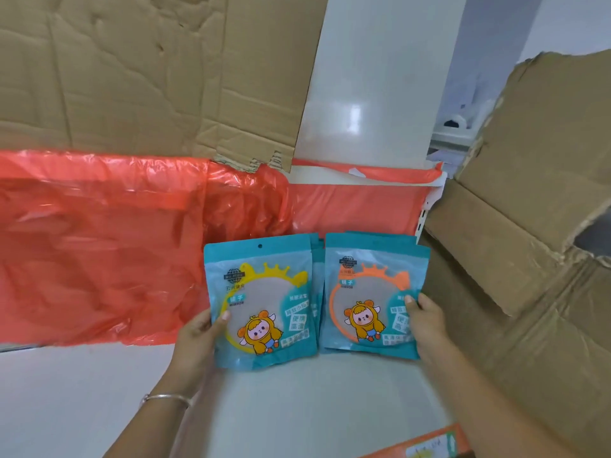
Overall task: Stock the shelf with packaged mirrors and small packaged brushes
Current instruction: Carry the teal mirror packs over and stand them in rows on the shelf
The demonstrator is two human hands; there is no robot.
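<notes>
With the left hand [198, 335] gripping the yellow mirror packs [261, 302] and the right hand [426, 315] gripping the orange mirror packs [373, 292] at centre frame, both stacks should be squared upright, side by side, on the white shelf [297, 408], bottoms level before letting go.

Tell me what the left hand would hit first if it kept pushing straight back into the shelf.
Probably the red plastic sheet behind it; the left hand has its grip on the yellow mirror pack, and nothing else shows between, though depth is unclear.
</notes>
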